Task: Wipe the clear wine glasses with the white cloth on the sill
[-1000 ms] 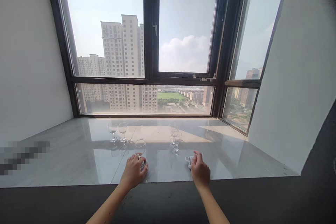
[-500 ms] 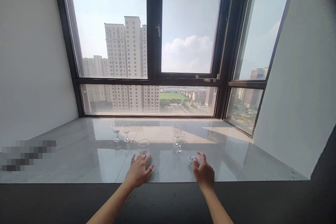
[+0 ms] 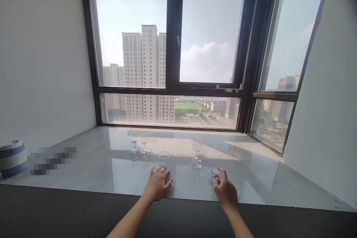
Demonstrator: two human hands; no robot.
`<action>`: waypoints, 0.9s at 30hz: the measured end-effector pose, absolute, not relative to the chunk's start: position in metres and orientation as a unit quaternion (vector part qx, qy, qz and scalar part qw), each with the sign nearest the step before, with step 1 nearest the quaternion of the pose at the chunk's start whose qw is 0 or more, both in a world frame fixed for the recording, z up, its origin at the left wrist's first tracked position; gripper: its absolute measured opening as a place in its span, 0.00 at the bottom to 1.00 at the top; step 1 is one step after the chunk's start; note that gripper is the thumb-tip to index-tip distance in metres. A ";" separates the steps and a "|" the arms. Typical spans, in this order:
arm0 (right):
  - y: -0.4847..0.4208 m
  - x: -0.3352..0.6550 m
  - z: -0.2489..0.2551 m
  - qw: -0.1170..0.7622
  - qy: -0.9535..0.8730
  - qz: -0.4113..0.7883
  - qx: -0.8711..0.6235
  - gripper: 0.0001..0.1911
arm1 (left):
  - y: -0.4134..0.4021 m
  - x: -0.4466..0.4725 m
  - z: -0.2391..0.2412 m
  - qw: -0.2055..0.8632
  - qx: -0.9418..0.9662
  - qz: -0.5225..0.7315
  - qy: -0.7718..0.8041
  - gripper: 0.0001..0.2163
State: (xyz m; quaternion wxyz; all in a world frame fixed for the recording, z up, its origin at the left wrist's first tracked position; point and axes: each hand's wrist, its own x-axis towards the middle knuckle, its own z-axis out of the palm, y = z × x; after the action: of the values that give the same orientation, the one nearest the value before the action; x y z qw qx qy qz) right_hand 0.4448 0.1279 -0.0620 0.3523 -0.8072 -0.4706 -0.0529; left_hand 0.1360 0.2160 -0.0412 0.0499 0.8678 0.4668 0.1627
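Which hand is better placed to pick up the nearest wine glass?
Left. The left hand lies open on the sill with its fingertips at the foot of the nearest wine glass. The right hand is off to the side, fingers on a small white cloth.

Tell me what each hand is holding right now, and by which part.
The left hand holds nothing; its spread fingers lie at the foot of a wine glass. The right hand pinches a small white cloth by its near edge.
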 end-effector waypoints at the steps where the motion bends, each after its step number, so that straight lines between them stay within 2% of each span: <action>1: 0.129 0.444 -0.062 0.360 -0.468 -0.059 -0.805 0.22 | 0.216 0.136 -0.041 0.049 0.868 0.164 0.467 0.25; 7: 0.147 0.410 -0.042 0.437 -0.498 -0.056 -0.747 0.22 | 0.218 0.136 -0.045 0.039 0.868 0.166 0.467 0.25; 14: 0.193 0.303 0.027 0.480 -0.628 -0.073 -0.609 0.22 | 0.218 0.137 -0.047 0.023 0.868 0.169 0.466 0.24; 17: 0.208 0.266 0.049 0.447 -0.667 -0.074 -0.592 0.25 | 0.217 0.137 -0.045 0.029 0.869 0.165 0.465 0.23; 22: 0.215 0.239 0.053 0.323 -0.731 -0.107 -0.592 0.30 | 0.214 0.137 -0.039 0.054 0.873 0.168 0.455 0.24; 27: 0.211 0.238 0.053 0.289 -0.756 -0.127 -0.573 0.30 | 0.214 0.138 -0.038 0.066 0.871 0.181 0.453 0.26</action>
State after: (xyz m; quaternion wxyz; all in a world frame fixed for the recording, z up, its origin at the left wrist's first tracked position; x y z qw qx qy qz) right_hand 0.2379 0.2109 0.0533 0.2893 -0.5731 -0.7560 -0.1274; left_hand 0.1382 0.2139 -0.0382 0.0655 0.8706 0.4528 0.1807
